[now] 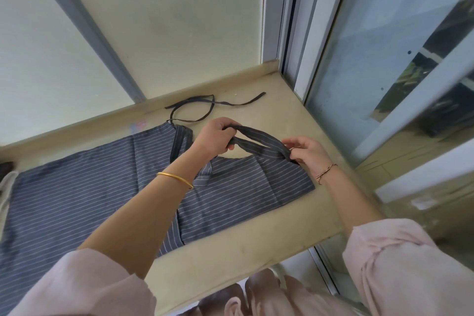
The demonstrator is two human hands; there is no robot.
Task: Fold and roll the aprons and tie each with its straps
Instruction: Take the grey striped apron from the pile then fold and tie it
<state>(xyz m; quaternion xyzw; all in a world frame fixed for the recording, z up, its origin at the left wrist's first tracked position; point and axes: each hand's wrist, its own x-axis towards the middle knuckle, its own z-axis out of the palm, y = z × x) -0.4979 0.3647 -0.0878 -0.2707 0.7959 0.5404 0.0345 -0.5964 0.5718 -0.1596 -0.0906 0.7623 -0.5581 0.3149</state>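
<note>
- The striped apron lies spread flat on the ledge, not yet rolled or tied.
- Its waist strap trails loose behind.
- Left hand grips the neck loop.
- Right hand pinches its other end.

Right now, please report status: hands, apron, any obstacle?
Left hand and right hand both grip the neck loop. Apron flat, unrolled. Waist strap loose behind. No obstacle visible.
</note>
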